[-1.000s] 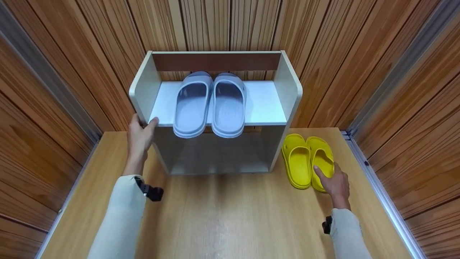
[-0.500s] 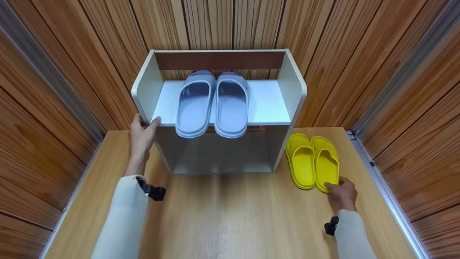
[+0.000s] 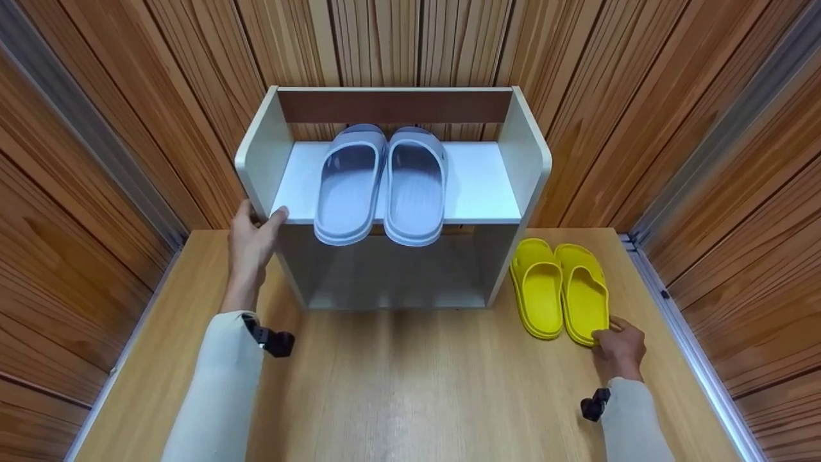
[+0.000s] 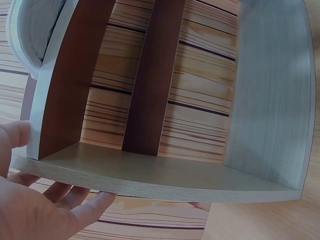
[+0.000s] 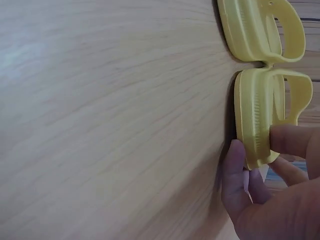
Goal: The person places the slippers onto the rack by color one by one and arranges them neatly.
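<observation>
A two-tier shoe rack (image 3: 481, 179) stands against the wall. My left hand (image 3: 250, 244) grips its left side, thumb on the upper shelf's front corner and fingers behind the side panel (image 4: 125, 175). On that shelf sit a left grey-blue slipper (image 3: 348, 192) and a right grey-blue slipper (image 3: 415, 192), side by side, heels jutting past the front edge. Right of the rack is a pair of yellow slippers, toes to the wall. My right hand (image 3: 622, 346) pinches the heel end of the right yellow slipper (image 3: 585, 298); the left yellow slipper (image 5: 252, 30) lies beside it.
Wood-patterned panels (image 3: 378, 45) rise behind and on both sides. A metal rail (image 3: 689, 359) edges the light wooden floor (image 3: 397, 385) on the right. The rack's lower compartment (image 3: 391, 269) is in shadow.
My right hand has moved from above the right yellow slipper to its outer heel side and taken hold there. The left hand keeps its grip on the rack; the head view shifts slightly.
</observation>
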Action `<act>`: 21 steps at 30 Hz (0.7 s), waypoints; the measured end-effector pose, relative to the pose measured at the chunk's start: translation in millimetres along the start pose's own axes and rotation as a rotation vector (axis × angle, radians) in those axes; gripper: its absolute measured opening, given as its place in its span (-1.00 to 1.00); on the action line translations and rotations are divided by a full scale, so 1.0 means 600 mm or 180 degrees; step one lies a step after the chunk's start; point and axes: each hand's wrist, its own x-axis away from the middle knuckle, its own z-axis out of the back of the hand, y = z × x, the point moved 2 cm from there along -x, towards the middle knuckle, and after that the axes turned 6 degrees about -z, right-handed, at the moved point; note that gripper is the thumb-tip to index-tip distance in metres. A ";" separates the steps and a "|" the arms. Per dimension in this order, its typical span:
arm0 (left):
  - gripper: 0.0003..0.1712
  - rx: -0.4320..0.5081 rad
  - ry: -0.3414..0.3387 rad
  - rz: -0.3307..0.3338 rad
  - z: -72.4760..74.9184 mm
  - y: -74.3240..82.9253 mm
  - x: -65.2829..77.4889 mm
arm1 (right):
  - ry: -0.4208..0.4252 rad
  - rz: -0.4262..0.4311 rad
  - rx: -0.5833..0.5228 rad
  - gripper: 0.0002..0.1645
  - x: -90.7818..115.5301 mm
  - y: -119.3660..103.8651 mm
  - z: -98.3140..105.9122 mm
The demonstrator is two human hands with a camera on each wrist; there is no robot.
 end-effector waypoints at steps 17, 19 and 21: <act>-0.25 0.0026 -0.0006 -0.0041 -0.001 -0.001 0.000 | 0.0162 0.0222 0.0076 -0.26 0.009 0.000 0.037; -0.25 0.0010 0.0006 -0.0022 0.000 -0.002 0.000 | 0.0174 0.0263 0.0127 -0.26 0.012 -0.001 0.039; -0.24 0.0011 0.0015 -0.0016 0.001 -0.002 0.000 | 0.0183 0.0287 0.0149 -0.26 0.015 -0.001 0.041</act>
